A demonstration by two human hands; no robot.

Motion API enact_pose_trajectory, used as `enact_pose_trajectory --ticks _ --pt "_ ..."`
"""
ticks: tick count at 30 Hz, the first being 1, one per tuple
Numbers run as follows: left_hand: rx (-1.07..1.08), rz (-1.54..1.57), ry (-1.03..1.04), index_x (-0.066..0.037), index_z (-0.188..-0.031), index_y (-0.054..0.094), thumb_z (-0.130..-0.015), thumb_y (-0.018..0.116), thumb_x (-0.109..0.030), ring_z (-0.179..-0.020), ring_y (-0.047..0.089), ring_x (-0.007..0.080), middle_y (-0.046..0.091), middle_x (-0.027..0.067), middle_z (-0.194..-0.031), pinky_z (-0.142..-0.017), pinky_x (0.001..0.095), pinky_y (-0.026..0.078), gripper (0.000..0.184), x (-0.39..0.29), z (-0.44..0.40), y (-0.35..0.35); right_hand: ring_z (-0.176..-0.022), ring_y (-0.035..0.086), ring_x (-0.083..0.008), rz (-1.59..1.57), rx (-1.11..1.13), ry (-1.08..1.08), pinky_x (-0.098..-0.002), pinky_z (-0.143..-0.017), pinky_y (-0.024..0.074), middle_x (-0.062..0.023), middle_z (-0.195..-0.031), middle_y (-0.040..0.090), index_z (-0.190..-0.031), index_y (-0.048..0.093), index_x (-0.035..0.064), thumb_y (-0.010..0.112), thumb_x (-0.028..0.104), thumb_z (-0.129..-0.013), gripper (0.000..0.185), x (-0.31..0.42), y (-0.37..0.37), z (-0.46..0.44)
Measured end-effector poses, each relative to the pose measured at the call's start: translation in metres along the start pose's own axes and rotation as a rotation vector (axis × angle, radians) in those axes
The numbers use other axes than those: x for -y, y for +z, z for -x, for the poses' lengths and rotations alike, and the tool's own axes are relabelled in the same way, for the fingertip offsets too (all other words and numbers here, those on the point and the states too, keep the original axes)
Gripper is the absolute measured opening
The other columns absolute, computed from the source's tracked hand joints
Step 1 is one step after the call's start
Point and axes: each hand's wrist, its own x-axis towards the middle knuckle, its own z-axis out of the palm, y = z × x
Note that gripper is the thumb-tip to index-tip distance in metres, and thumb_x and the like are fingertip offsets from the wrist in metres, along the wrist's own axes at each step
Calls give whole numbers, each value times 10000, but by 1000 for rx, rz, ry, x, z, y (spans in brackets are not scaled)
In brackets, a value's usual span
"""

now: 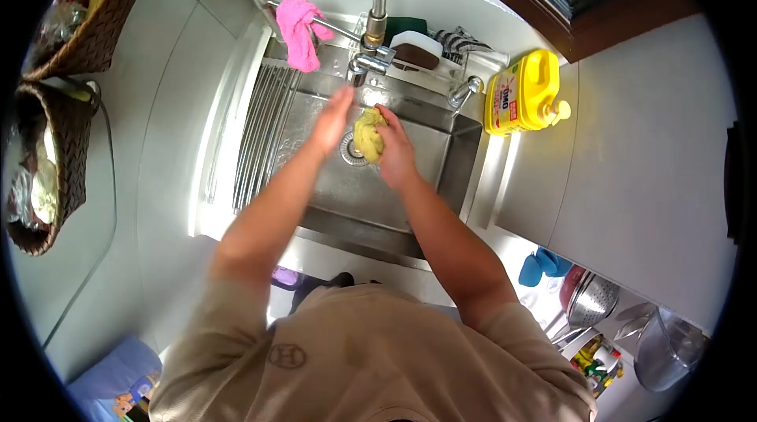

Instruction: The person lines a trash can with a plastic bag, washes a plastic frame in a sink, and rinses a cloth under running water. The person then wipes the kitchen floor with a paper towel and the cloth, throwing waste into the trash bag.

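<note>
Here forearms [272,205] angle up from below, right hand [398,150] curled, gripping a crumpled yellow cloth [367,136] near upper centre, over the sink [355,201], left hand [333,122] blurred, open, straight-fingered, pointing up toward the faucet [378,61].

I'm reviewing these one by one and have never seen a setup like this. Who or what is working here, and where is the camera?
There is no machine: a person works with two bare hands. The single picture comes from a camera worn on their head, looking down over the shirt and arms. Before them is a metal sink. The right hand has a grip on a crumpled yellow cloth. The left hand is blurred, near the faucet. A pink cloth hangs beyond, and a yellow pump bottle stands at the right.
</note>
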Motion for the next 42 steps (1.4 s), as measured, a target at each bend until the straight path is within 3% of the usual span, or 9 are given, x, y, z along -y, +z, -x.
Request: enact_pose_trajectory --ticks 2,5,10,14,19,25,29,32,42 --pt "151 944 -471 -104 -1412 402 -939 340 -644 -1281 440 233 485 107 -1373 -1087 383 315 720 -13 51 31 -1260 471 -258 266 -22 -231 -490 -1057 345 -122 -1308 542 -1349 478 76 443 180 -959 405 -15 10 7" --pt "124 1136 -386 -126 -1427 374 -916 333 -682 -1277 442 236 491 87 -1372 -1083 396 318 756 -24 85 52 -1303 426 -327 999 -113 -562 -528 -1092 264 -155 -1328 531 -1320 504 65 440 184 -962 382 -13 15 13" --pt "170 691 -503 -92 -1262 494 -812 758 -316 -970 587 153 594 51 -1148 -793 321 476 567 -15 80 6 -1305 416 -341 1273 63 -638 -533 -1095 271 -153 -1303 543 -1279 545 111 472 183 -940 354 -21 12 6" --pt "441 538 -542 -122 -1046 573 -760 797 -213 -612 449 29 577 -48 -852 -509 190 341 375 -17 70 -56 -1275 447 -336 1530 524 -896 -503 -1068 341 -134 -1362 484 -1334 497 169 553 137 -854 485 39 -18 11" --pt "835 287 -543 -122 -924 562 -785 704 -66 -575 434 41 519 -46 -740 -465 196 303 206 -38 75 -50 -1084 584 -318 1443 827 -1257 -446 -909 489 -172 -1311 488 -1357 461 187 637 141 -769 615 50 22 17" --pt "740 -207 -558 -130 -801 549 -768 706 -137 -532 390 39 473 -16 -639 -453 202 246 161 -64 90 -27 -617 649 -300 1879 851 -842 -411 -496 507 -133 -905 635 -1122 551 144 524 230 -858 278 34 21 15" --pt "442 -489 -14 -40 -827 613 -699 728 -208 -674 599 247 588 92 -673 -602 346 465 240 -23 87 -25 -616 651 -317 1901 737 -736 -402 -497 511 -158 -781 634 -1053 544 77 552 191 -838 244 15 28 9" --pt "430 -822 -116 -29 -984 598 -701 700 -225 -850 638 362 669 171 -840 -752 404 494 360 -42 86 -33 -630 654 -328 1972 713 -641 -414 -510 512 -172 -777 640 -1091 519 41 554 156 -825 292 15 46 9" --pt "53 -1174 -3 -68 -1039 511 -806 593 -99 -904 662 317 662 203 -922 -735 439 530 249 -52 151 -82 -901 644 -369 1726 757 -221 -450 -766 511 -177 -944 686 -1080 578 32 600 239 -825 329 3 121 43"
